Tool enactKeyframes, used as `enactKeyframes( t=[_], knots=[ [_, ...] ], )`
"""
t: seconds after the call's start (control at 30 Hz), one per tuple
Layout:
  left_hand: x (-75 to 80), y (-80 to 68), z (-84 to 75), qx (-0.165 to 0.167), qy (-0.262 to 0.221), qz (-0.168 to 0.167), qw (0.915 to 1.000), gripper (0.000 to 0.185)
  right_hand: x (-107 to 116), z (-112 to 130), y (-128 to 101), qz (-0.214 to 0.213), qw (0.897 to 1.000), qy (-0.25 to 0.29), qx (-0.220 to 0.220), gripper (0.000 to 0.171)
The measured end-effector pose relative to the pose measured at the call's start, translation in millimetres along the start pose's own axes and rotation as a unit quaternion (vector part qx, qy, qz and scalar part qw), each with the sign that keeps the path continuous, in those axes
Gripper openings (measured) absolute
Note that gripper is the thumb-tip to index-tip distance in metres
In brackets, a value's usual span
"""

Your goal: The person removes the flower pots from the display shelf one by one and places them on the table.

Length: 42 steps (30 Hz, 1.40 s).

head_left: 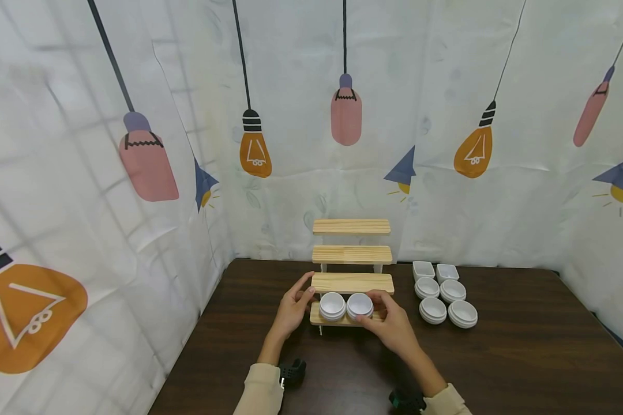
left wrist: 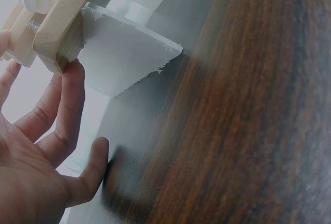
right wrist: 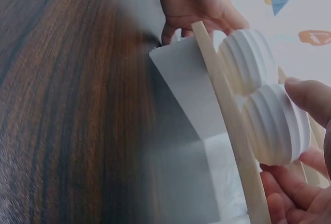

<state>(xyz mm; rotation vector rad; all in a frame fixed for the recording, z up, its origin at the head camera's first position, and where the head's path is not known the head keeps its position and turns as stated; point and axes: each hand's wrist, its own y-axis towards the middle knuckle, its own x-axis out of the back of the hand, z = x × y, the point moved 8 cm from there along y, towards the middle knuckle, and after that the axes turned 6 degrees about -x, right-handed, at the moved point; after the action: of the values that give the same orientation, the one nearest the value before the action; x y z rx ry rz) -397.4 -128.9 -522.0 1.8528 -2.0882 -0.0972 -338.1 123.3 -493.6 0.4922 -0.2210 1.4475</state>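
A four-step wooden display stand (head_left: 352, 283) with pale planks stands on the table. Two stacks of small white round bowls sit side by side on its lowest plank. My right hand (head_left: 394, 327) holds the right stack of bowls (head_left: 359, 305), thumb at its near side and fingers around the far side. Beside it, the left stack of bowls (head_left: 331, 306) is untouched by that hand. At the stand's left end is my left hand (head_left: 291, 310), its loosely bent fingers (left wrist: 72, 97) touching the plank ends. White side panels (left wrist: 129, 45) support the planks.
Right of the stand, round white bowl stacks (head_left: 462, 314) stand in two columns, with two square white dishes (head_left: 423, 270) behind them. The dark wooden table (head_left: 519, 346) ends at a lamp-printed curtain (head_left: 291, 219) at the back and sides.
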Motion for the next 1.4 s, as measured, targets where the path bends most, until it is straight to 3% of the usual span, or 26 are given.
enactKeyframes(
  t=[0.33, 1.4],
  knots=[
    [0.3, -0.4, -0.3, 0.005, 0.007, -0.002, 1.0, 0.047, -1.0, -0.9, -0.6, -0.009, 1.0, 0.005, -0.004, 0.055],
    [0.2, 0.1, -0.4, 0.0, 0.013, -0.006, 0.9999, 0.048, 7.8, 1.1, 1.8, 0.046, 0.996, 0.077, -0.023, 0.054]
  ],
)
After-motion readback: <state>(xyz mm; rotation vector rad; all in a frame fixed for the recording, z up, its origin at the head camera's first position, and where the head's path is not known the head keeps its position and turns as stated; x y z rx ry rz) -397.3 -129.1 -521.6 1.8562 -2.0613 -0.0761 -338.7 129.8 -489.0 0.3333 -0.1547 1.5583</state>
